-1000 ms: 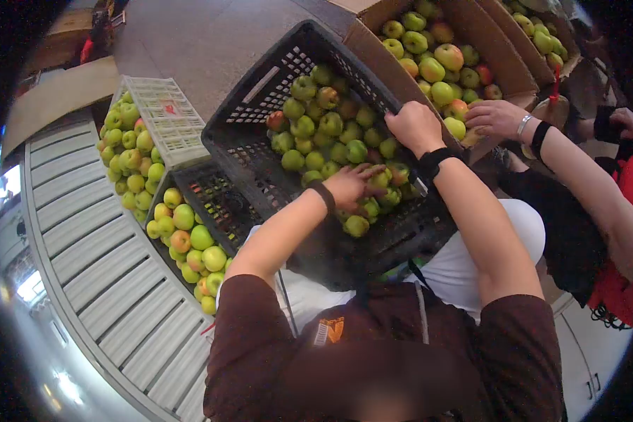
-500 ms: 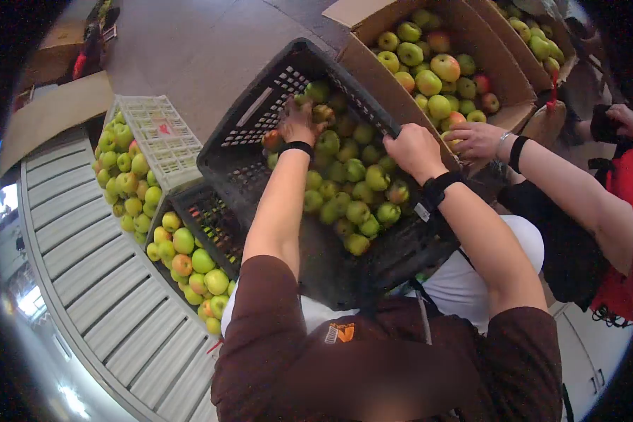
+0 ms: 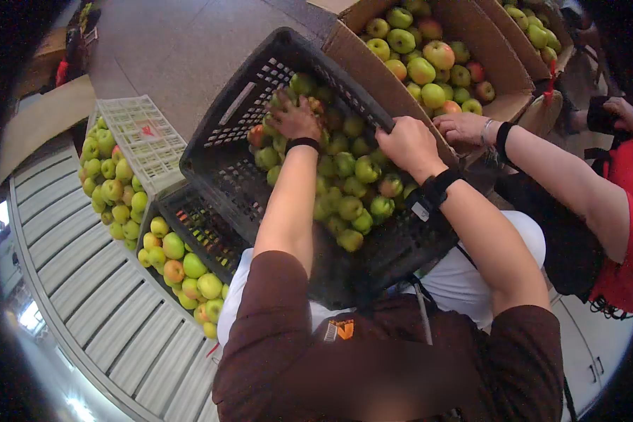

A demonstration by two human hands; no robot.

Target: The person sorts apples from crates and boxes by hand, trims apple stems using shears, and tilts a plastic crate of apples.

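Note:
A black plastic crate (image 3: 235,144), tilted toward me, holds many green apples (image 3: 344,164), some blushed red. Inside it, my left hand (image 3: 297,119) rests on the apples near the far left side, its fingers spread. The crate's right rim is in the grip of my right hand (image 3: 409,144), fingers wrapped over the edge and thumb on the inner side. Part of the apple pile lies hidden beneath my left hand and forearm.
Cardboard boxes (image 3: 373,63) of apples stand beyond the crate at the right. A co-worker's hand (image 3: 464,129) touches the nearer box. To my left are a white crate (image 3: 144,133) and another black crate (image 3: 197,214), both with apples, beside a slatted roller conveyor (image 3: 84,267).
My left hand has shifted slightly within the crate and its fingers have spread more. Apples have rolled left toward the crate's side wall. My right hand keeps its hold on the rim.

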